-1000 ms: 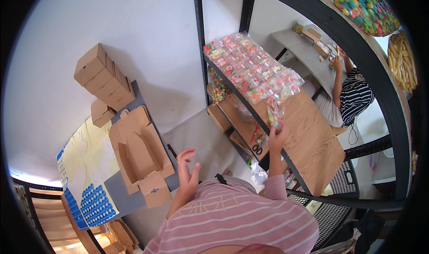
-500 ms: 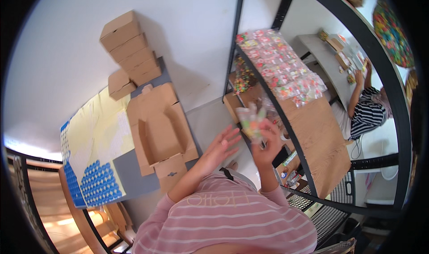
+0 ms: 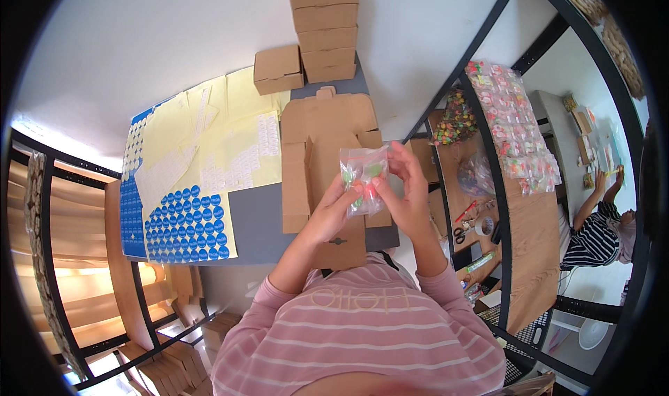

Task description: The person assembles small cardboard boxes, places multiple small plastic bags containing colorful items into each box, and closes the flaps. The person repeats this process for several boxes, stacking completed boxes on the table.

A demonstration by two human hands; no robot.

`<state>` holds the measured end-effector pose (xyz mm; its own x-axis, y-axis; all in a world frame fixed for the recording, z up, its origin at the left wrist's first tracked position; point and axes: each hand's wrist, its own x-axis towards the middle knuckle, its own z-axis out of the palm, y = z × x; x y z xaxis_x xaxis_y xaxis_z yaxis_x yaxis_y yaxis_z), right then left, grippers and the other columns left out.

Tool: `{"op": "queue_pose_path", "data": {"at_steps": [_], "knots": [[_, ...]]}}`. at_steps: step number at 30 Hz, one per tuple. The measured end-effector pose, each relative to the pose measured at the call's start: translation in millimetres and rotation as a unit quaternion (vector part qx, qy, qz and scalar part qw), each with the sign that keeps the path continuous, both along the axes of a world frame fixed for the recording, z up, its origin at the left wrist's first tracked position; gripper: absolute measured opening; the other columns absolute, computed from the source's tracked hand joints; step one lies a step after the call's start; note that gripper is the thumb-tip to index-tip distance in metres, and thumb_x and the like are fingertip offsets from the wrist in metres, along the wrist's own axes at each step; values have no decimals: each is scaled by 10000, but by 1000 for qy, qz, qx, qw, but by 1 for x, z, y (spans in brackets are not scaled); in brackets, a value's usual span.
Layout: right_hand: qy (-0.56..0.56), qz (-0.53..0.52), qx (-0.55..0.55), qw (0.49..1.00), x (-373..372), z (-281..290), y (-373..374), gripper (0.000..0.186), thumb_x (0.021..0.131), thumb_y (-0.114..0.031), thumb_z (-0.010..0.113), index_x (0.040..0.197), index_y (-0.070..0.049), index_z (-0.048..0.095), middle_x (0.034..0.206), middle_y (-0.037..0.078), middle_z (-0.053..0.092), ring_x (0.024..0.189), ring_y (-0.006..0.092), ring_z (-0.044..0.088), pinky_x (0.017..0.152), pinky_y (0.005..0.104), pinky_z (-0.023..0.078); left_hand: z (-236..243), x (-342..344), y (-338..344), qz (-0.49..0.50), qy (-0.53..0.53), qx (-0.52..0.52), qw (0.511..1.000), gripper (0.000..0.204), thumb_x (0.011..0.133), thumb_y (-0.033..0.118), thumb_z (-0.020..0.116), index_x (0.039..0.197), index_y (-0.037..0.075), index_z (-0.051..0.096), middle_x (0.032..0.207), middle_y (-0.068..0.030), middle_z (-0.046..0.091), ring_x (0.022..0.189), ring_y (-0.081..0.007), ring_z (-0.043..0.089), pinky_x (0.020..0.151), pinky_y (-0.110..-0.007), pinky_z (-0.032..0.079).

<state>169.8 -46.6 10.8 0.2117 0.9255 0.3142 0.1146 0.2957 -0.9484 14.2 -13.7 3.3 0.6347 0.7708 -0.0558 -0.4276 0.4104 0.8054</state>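
Observation:
Between my hands is a small clear zip bag (image 3: 364,162) with red, green and white pieces inside. My left hand (image 3: 336,208) pinches its lower left side. Fingers of my right hand (image 3: 406,192) grip its right edge, with the thumb lying across the front. Behind and below the bag, an open brown cardboard box (image 3: 296,180) lies on the grey table (image 3: 254,218), its lid folded back toward the wall. The bag and my hands hide part of the box's inside.
Left of the box lie yellow sheets (image 3: 240,110) and blue round stickers (image 3: 188,222). Closed cardboard boxes (image 3: 327,40) are stacked behind it. On the right, a black-framed shelf (image 3: 503,222) holds many filled bags (image 3: 509,124). Beyond it, a person (image 3: 599,239) works at another table.
My view has swung left toward the table. The bag, held in my right hand by the shelf before, is now in front of the open box with both hands on it.

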Motion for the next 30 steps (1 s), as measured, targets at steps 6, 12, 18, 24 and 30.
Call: {"op": "queue_pose_path", "data": {"at_steps": [6,12,18,24,30], "knots": [[79,-51,0,996,-10,5,19,600,754,43,687,1287,9,414,1060,62,499,872,125,566,724,250,514,-4,-17,28,19,39,52,998,410,974,121,438,1366,43,348,1253,-63,506,1136,-140,497,976,-304,395],[-38,-39,-85,995,-12,3,26,585,732,27,697,1259,-22,446,1101,85,499,794,147,598,641,260,540,-10,-32,78,174,-1,44,984,437,945,178,453,1355,61,355,1237,-112,518,1148,-218,512,939,-424,478],[-388,38,-120,913,-38,-3,23,536,694,-32,708,1194,-59,518,1175,147,495,811,290,623,691,341,514,-17,-33,83,166,-39,34,985,454,953,209,441,1370,69,329,1298,-139,480,1168,-254,500,941,-449,475],[-522,14,-32,852,-35,-6,23,428,671,-26,705,1086,-61,606,1123,125,547,906,298,617,715,388,521,-25,-31,82,154,-43,45,986,437,965,152,427,1375,50,317,1297,-150,496,1145,-247,528,930,-399,473],[-584,112,-189,782,-32,-5,36,390,630,-43,715,1014,-61,656,1082,129,591,922,310,620,729,408,521,-28,-30,81,151,-46,45,986,463,956,176,450,1382,63,310,1304,-156,491,1152,-251,524,945,-411,463]]}}
